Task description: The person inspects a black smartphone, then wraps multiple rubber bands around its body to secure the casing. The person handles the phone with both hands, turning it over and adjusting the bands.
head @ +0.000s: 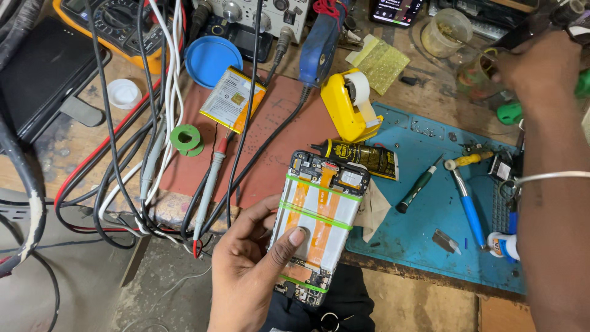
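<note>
- In the left hand [249,273], low centre of view: opened phone [318,224], back off, internals up, battery strapped down by three green rubber bands [314,215] over orange tape. Held over the near edge of the bench.
- Left hand grip: thumb [289,243] pressed flat on the battery face, fingers wrapped behind the phone's left edge. Closed around it, not spread.
- Just past the phone's top edge: black glue tube [362,157] lying flat; beyond that a yellow tape dispenser [347,104].
- Right of the phone: blue work mat [424,227] with a green-handled screwdriver [418,187] and a blue-handled tool [468,206]; a beige scrap sits just beside the phone.
- Left of that hand: bundle of red, white and black cables [141,160], test probe among them, green solder spool [186,138].
- Further out over the red mat [276,141]: loose battery pack [232,99], blue round lid [212,59], multimeter [114,21] at top left.
- Right hand [538,67]: far top right, well apart from the phone, back of hand to camera over a cluster of green-handled tools [510,112] and a plastic cup [445,32]. Fingers hidden; can't tell whether it grips anything. Metal bangle [550,177] on that wrist.
</note>
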